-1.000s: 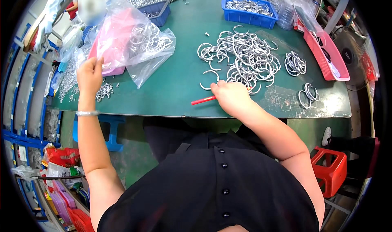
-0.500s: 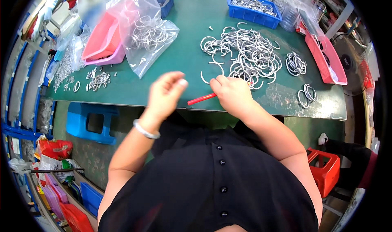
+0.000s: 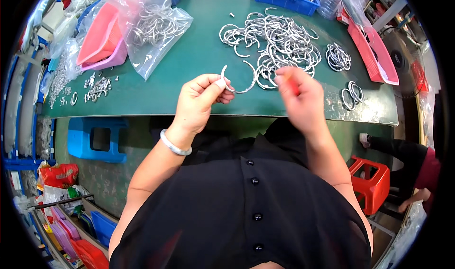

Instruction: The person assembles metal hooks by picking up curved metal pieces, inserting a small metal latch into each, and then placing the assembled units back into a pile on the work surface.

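Note:
Between the thumb and fingers of my left hand (image 3: 204, 93), an open silver bangle (image 3: 247, 90) is held up just above the table's near edge. Its gap faces away from me. My right hand (image 3: 303, 101), smeared by motion, is closed around a red pencil-like stick (image 3: 292, 86), of which only a short piece shows. That hand is beside the near edge of a big heap of open silver bangles (image 3: 289, 41). A bundle of bangles (image 3: 338, 58) and a few loose bangles (image 3: 352, 96) lie to the right.
A clear bag of bangles (image 3: 159, 30) leans by pink baskets (image 3: 102, 37) at left, with small metal fittings (image 3: 98, 88) nearby. A blue bin (image 3: 286, 0) stands at the back, a pink tray (image 3: 374, 53) at right. Blue (image 3: 97, 138) and red stools (image 3: 372, 183) flank me; another person sits at right.
My left hand, empty before, now holds an open bangle. My right hand has swung right and up, its red stick no longer pointing left across the table edge. The view has shifted slightly.

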`<state>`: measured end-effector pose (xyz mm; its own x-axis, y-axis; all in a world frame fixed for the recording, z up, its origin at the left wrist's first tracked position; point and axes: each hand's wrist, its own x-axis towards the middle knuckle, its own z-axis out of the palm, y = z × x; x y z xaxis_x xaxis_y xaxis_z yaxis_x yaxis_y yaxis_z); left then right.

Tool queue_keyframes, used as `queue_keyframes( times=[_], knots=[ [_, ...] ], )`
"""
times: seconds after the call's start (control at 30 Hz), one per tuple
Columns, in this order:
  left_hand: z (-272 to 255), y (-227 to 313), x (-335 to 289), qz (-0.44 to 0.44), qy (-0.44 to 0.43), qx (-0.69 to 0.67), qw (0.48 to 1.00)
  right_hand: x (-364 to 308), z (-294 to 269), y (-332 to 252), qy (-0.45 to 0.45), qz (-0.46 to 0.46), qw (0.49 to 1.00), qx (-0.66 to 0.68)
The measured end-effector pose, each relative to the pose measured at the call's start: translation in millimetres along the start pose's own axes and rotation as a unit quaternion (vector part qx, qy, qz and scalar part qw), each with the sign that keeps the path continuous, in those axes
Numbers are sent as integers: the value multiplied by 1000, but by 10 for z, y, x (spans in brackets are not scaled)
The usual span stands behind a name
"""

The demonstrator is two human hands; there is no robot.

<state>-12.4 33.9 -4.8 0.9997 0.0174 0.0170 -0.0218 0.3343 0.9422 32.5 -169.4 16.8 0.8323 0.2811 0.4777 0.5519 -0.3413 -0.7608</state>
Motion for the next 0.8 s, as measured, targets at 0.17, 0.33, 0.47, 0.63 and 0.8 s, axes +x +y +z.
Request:
queue_keyframes(
  times=[0.17, 0.33, 0.47, 0.63, 0.8],
  knots=[
    [-12, 80, -18, -34, -35, -31, 998, 96, -117, 7, -138, 265, 906, 301],
    [-27, 68, -11, -66, -60, -61, 994, 97, -33, 60, -153, 300, 861, 382],
    [-46, 65, -6, -60, -38, -46, 996, 107, -2, 79, -170, 319, 844, 396],
    [-12, 89, 4, -66, -19, -46, 997, 76, 26, 100, -165, 330, 835, 408],
    [-25, 99, 36, -90, -7, -55, 994, 65, 27, 76, -173, 347, 823, 416]
  ],
)
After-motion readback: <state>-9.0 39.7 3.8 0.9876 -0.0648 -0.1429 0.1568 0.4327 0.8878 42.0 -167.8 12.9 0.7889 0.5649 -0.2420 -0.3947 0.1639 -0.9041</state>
